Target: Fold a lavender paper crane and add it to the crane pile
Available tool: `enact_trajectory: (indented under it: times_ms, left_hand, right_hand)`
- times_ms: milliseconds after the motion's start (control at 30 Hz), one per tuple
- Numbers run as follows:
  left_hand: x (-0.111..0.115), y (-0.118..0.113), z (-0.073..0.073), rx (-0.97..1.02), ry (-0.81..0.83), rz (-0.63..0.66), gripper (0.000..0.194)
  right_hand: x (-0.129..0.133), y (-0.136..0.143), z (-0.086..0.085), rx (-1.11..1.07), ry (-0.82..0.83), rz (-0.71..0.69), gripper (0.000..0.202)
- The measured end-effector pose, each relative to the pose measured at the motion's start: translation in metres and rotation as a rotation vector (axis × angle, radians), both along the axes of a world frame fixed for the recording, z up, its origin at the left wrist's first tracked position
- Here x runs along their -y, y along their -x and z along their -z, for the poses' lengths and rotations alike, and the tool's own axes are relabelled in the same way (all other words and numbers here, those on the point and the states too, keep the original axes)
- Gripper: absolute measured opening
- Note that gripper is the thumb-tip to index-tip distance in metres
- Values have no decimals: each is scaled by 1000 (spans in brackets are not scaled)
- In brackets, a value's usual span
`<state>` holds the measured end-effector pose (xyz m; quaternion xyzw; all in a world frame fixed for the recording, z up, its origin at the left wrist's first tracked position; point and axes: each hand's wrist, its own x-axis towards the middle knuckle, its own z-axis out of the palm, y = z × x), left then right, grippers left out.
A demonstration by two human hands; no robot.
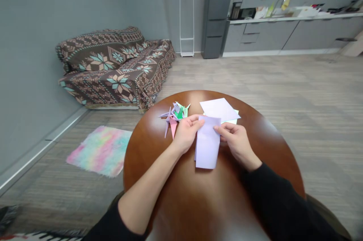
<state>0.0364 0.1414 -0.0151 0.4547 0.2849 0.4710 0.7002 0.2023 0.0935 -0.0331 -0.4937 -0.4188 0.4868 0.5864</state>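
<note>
A folded lavender paper (208, 144), taller than it is wide, is held over the round brown table by both hands. My left hand (187, 131) pinches its upper left edge, thumb on top. On the other side, my right hand (233, 138) grips the upper right edge between thumb and fingers. Folded paper cranes (176, 114) in purple, pink, green and pale green lie in a cluster beyond my left hand. Flat lavender sheets (219, 109) rest behind the held paper, with a pale green sheet (234, 121) partly showing beneath them.
The round wooden table (266, 146) has its far edge beyond the papers. Further off stand a sofa with a patterned cover (113, 67), a grey fridge (217, 14), a white rack (186, 17) and a kitchen counter (266, 36). A pastel rug (100, 150) lies on the floor at left.
</note>
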Motion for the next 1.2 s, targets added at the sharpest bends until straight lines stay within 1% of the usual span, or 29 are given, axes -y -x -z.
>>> enact_trajectory:
  times_ms: [100, 167, 233, 333, 567, 733, 833, 900, 1200]
  left_hand:
    - [0, -1, 0, -2, -11, -42, 33]
    - [-1, -2, 0, -3, -20, -63, 32]
    - [-1, -3, 1, -2, -28, -68, 32]
    - [-2, -4, 3, -9, -41, -78, 31]
    - [-5, -2, 9, -110, -68, -121, 33]
    - [-2, -1, 3, -144, -75, -143, 27]
    - [3, -2, -1, -199, -76, -151, 35]
    - [5, -2, -3, -220, -69, -172, 36]
    - [3, -2, -3, -188, -26, -221, 36]
  right_hand:
    - [3, 2, -3, -63, 54, -124, 33]
    - [5, 3, -4, -57, 77, -211, 33]
    - [5, 4, -3, -35, 93, -247, 35]
    - [4, 3, -1, -27, 103, -254, 35]
    - [4, 2, -1, -6, 106, -235, 31]
    - [6, 5, -3, 16, 105, -253, 31]
    - [8, 7, -6, 28, 108, -269, 30]
    - [9, 8, -7, 39, 111, -276, 30]
    - [8, 8, -6, 49, 124, -304, 31]
